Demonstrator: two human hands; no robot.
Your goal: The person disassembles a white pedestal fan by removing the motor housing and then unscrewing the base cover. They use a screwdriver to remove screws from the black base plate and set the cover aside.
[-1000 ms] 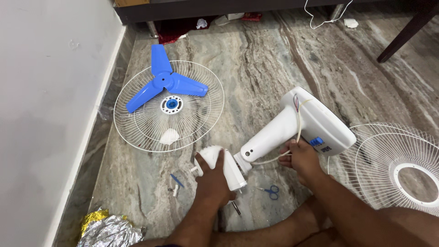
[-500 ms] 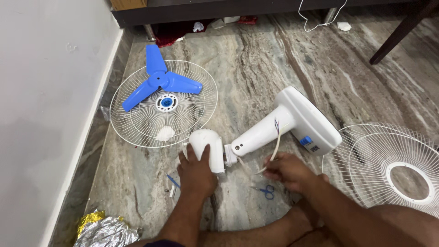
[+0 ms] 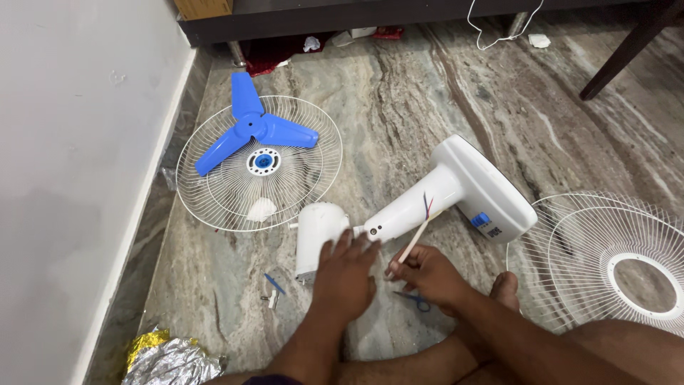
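two hands are at work on a dismantled table fan lying on the veined marble floor (image 3: 427, 93). the left hand (image 3: 345, 274) lies flat with fingers spread, its fingertips against the white plastic fan stand with the blue switch panel (image 3: 456, 189) and just beside the white rounded plastic motor housing (image 3: 318, 232), which lies close against the narrow end of the stand. the right hand (image 3: 427, 274) is closed in a pinch around the thin white power cable with red and blue wire ends (image 3: 417, 235), which runs up across the neck of the stand.

the bared wire ends are the likeliest trouble: a sharp tug could fray the strands or pull them off whatever they join inside, which cannot be seen from here. the motor housing rests on a rounded side, so a push from the flat left hand could roll it away or strain the joint at the neck.

small blue-handled scissors (image 3: 413, 299) lie partly under the right hand, near a bare foot, and a sliding hand or foot could catch them. small loose white and blue plastic parts (image 3: 272, 291) lie on the floor and could be swept off and lost. the white wire fan guard on the right (image 3: 605, 264) lies close to the leg; a shift of weight could bend it. the other white wire guard carrying the blue three-bladed propeller (image 3: 256, 132) lies well apart.
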